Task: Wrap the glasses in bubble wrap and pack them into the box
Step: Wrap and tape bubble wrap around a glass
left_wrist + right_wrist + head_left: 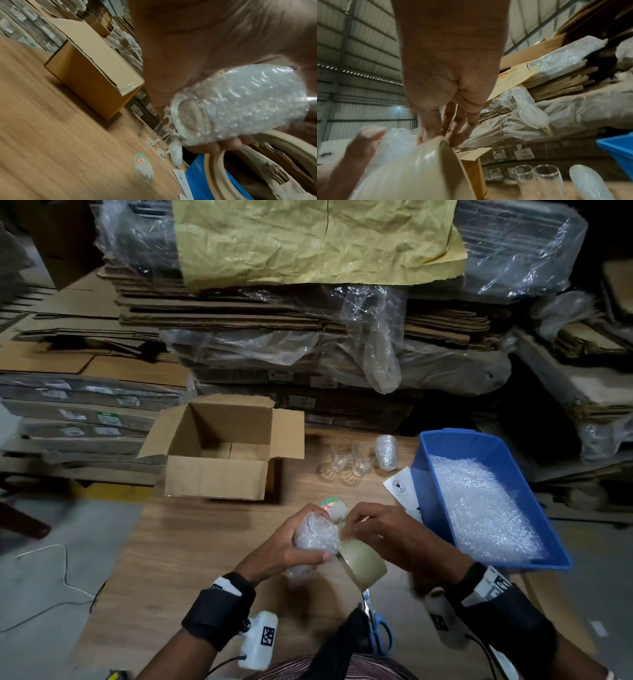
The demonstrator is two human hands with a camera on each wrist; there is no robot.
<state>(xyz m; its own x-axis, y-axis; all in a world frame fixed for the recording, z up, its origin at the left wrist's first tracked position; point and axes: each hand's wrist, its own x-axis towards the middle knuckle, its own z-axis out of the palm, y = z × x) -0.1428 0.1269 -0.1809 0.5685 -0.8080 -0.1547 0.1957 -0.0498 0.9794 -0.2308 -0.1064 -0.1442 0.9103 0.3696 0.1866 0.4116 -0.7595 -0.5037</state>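
My left hand grips a glass wrapped in bubble wrap above the wooden table, and its base shows in the left wrist view. My right hand is against the wrap's right side and holds a beige tape roll, thumb outside and fingers at its edge. Two bare glasses stand upright at the back, with another wrapped glass to their right. The open cardboard box stands to the back left.
A blue bin holding bubble wrap sits on the right. Blue-handled scissors lie near my body. A round sticker and white cards lie on the table. Stacks of flat cardboard rise behind.
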